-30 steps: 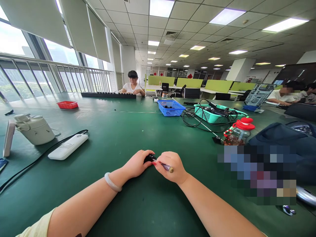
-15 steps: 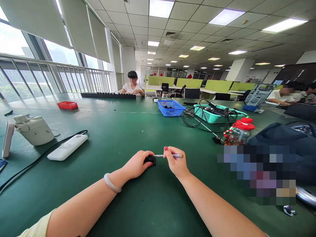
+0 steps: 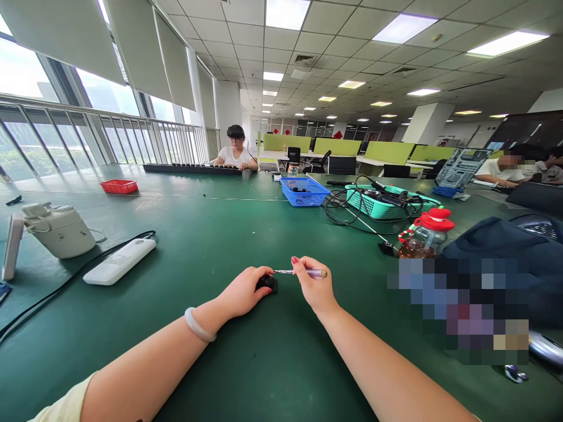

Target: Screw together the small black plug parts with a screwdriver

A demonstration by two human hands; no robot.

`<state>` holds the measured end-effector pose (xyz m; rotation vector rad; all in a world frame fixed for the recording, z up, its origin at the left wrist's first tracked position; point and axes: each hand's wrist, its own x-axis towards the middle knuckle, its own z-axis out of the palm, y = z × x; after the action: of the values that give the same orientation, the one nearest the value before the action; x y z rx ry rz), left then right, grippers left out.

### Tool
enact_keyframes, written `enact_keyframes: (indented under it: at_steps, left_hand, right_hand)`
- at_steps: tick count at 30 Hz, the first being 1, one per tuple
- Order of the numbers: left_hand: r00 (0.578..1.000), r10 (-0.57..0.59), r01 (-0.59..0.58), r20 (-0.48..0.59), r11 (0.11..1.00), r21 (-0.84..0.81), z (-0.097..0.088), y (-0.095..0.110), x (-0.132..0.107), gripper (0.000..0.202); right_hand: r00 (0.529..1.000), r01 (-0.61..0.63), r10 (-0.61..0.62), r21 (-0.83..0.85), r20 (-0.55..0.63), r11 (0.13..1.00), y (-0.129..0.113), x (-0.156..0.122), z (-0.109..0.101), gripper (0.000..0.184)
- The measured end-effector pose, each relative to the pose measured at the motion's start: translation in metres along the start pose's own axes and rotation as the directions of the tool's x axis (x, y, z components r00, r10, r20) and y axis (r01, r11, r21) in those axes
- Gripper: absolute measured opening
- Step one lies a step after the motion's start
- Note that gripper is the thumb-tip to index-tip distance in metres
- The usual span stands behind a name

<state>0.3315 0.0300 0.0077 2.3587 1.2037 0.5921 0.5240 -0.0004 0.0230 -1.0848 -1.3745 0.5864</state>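
Observation:
My left hand [image 3: 247,291], with a pale bangle at its wrist, is closed around a small black part [image 3: 269,284] resting on the green tabletop. Its fingers partly cover the part, so its exact kind does not show. To the right, my right hand [image 3: 314,285] grips a screwdriver [image 3: 316,273] by its purplish handle, thumb along the side. The screwdriver lies nearly level, its metal shaft pointing left. Its tip is at the upper edge of the black part, near my left fingers; whether it touches cannot be made out.
A white power bank [image 3: 119,262] and a pale bottle [image 3: 59,230] lie at left. Further off are a red tray [image 3: 119,186], a blue basket [image 3: 305,192] and a green basket [image 3: 373,210] with cables. A red-lidded jar [image 3: 424,237] stands right. Another person [image 3: 236,153] sits opposite.
My right hand has lifted slightly, and the screwdriver's shaft has risen a little with its tip. My left hand and the black part have hardly moved.

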Motion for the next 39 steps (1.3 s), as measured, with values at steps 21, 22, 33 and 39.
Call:
enact_keyframes:
  at_steps: [21, 22, 33, 39]
  left_hand:
    - [1.0, -0.025, 0.025, 0.011, 1.0, -0.019, -0.002, 0.001, 0.0, 0.037]
    - [1.0, -0.024, 0.024, 0.013, 1.0, -0.02, -0.002, 0.001, 0.0, 0.038]
    - [0.999, -0.04, 0.04, 0.024, 0.999, -0.007, -0.005, 0.007, -0.001, 0.037]
    - [0.999, -0.025, 0.028, 0.04, 0.997, -0.077, -0.005, 0.003, 0.0, 0.04]
  right_hand:
    - [0.981, -0.193, 0.192, 0.137, 0.019, 0.972, 0.011, 0.006, 0.002, 0.061]
    - [0.981, -0.196, 0.195, 0.139, 0.019, 0.971, 0.012, 0.006, 0.002, 0.061]
    - [0.976, -0.215, 0.214, 0.182, 0.023, 0.96, 0.023, 0.009, 0.001, 0.059]
    - [0.962, -0.272, 0.271, 0.198, 0.03, 0.942, 0.024, 0.012, 0.001, 0.06]
